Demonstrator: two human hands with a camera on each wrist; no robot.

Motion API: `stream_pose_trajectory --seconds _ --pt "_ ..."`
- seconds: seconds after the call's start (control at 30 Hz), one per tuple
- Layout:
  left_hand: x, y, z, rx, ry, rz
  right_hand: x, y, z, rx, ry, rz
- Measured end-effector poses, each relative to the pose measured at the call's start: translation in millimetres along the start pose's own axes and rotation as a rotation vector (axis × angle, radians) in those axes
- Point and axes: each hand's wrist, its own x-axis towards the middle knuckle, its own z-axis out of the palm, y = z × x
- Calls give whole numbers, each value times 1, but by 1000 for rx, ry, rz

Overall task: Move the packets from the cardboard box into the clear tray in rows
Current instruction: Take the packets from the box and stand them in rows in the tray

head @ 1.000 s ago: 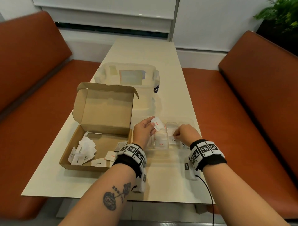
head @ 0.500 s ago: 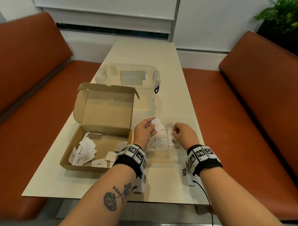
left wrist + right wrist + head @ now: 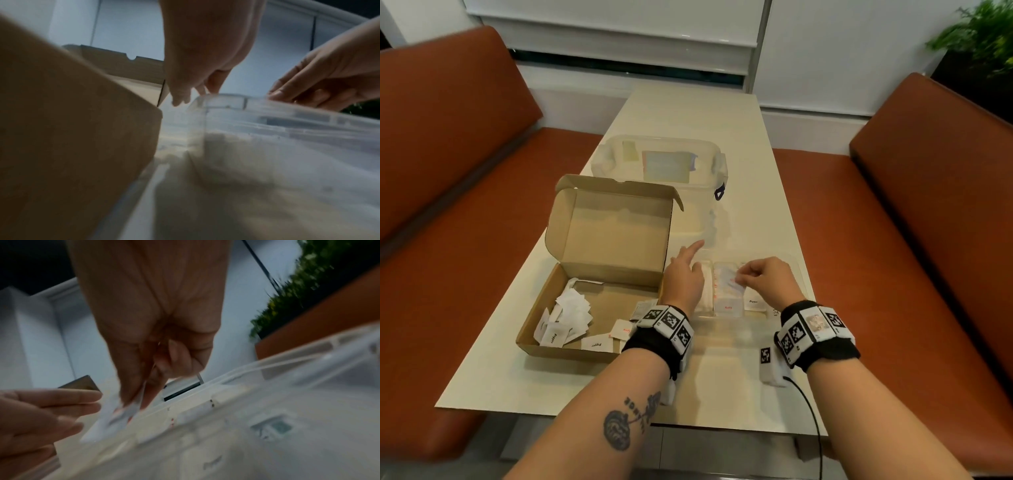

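1 packet [image 3: 115, 420] pinched in right hand [image 3: 767, 282], tip downward; left hand [image 3: 685, 281] slack, holding nothing.

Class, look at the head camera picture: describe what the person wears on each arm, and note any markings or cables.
Both forearms are bare, with no sleeves. Each wrist carries a black band ringed with white blocks printed with black square codes. A thin black cable runs from a white coded module beside the right wrist. The left forearm bears a dark flower tattoo with lettering.
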Motion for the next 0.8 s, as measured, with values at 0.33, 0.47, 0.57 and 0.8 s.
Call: stream_pose_trajectory --seconds 0.33,0.47,0.57,0.8 --pt "-4 -17 -1 150 -62 -77 -10 8 29 -439 -182 -32" --pt "-3 -17 -1 154 -62 -84 -15 11 32 -413 -97 -68" --pt "-3 -18 -1 156 -60 -86 -13 11 34 -431 -117 -51" --pt "-3 -19 1 119 -38 -87 -11 16 39 -353 -95 24"
